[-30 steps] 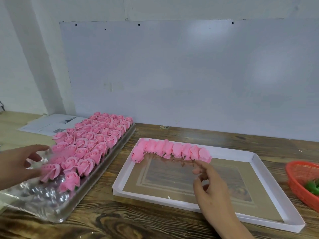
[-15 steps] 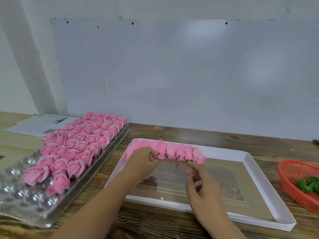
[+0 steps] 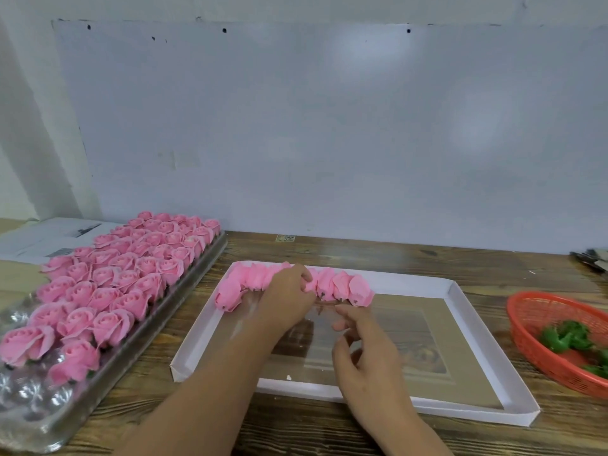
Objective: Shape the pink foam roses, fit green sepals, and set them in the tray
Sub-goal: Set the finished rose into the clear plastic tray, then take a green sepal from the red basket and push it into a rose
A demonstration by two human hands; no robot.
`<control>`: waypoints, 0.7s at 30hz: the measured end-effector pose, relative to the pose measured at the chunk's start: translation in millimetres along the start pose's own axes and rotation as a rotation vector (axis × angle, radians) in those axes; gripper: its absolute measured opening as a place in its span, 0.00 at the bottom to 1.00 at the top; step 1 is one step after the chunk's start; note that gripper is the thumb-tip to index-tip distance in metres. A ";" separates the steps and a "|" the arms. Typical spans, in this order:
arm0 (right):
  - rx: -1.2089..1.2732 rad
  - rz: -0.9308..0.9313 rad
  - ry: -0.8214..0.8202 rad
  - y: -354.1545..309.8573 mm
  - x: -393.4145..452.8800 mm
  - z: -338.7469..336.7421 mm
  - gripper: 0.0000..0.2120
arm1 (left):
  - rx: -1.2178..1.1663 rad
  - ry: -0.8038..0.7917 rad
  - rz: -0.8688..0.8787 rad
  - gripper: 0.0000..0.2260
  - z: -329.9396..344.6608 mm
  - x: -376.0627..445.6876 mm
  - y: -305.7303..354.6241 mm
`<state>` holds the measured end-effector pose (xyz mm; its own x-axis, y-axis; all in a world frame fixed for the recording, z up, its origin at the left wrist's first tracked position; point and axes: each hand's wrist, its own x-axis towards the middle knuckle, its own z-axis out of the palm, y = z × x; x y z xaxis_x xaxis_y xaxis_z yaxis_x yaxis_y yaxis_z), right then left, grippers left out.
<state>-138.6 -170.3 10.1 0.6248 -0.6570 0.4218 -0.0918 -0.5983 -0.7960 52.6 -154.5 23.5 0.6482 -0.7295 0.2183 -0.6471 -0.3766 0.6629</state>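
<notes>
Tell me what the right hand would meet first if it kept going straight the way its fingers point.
Most likely the row of unshaped pink roses along the white box's far wall. The right hand's fingers point up and away toward it, their tips just short of the buds; depth is unclear.

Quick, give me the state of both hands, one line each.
Left hand: fingers curled round a bud in the row of unshaped pink foam rose buds.
Right hand: fingers loosely curled just below that row, holding nothing visible.
</notes>
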 end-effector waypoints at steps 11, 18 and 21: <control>-0.149 0.266 -0.104 9.1 57.5 -7.2 0.08 | 0.314 -0.135 0.217 0.09 3.4 -51.6 -1.9; -0.295 0.317 -0.064 21.8 110.3 18.9 0.12 | 0.228 -0.066 0.286 0.11 18.6 -61.9 -15.8; -0.344 0.337 -0.047 28.1 112.7 28.3 0.10 | 0.168 -0.065 0.287 0.12 21.7 -64.1 -18.0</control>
<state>-48.8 -248.2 23.0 0.5496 -0.8239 0.1385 -0.5417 -0.4776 -0.6917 13.9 -113.3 -18.0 0.4067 -0.8523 0.3288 -0.8600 -0.2358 0.4525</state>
